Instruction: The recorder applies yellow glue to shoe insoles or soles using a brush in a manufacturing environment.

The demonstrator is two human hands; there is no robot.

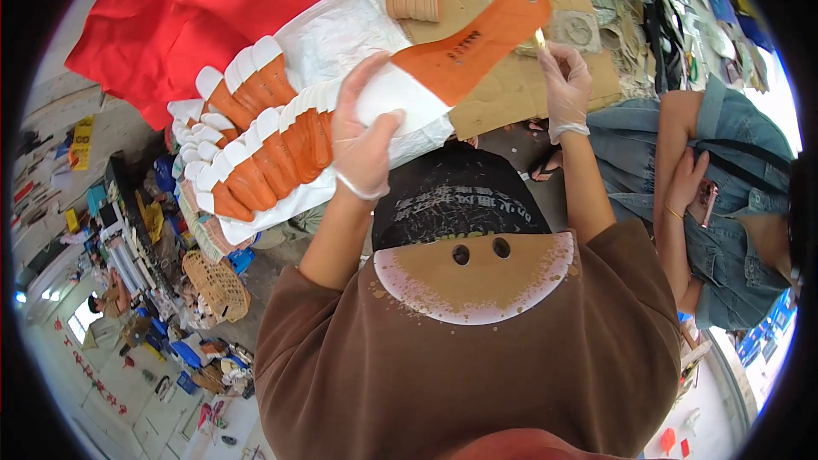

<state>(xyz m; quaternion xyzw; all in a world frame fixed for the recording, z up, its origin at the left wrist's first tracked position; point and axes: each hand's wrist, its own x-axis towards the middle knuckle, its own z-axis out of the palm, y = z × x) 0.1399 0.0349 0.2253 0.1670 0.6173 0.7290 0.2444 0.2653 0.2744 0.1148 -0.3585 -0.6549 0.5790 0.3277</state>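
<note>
Thumb and fingers of the left hand [362, 132] pinch the insole-like piece [477, 47] by its white end, above the left edge of the cardboard [601, 77]. Likely light and springy, it's best taken by the rims; its orange face carries dark marks. The right hand [567, 85] pinches a slim gold thing [540, 38], too small to name from here.

I see a pale wall [111, 364] dotted with small red decorations [85, 366], and a bright white window [83, 321]. Many-coloured heaped clutter [196, 349] crowds round a tan woven basket [220, 285] near the dull grey floor [271, 277]; white light glares in at far right.
</note>
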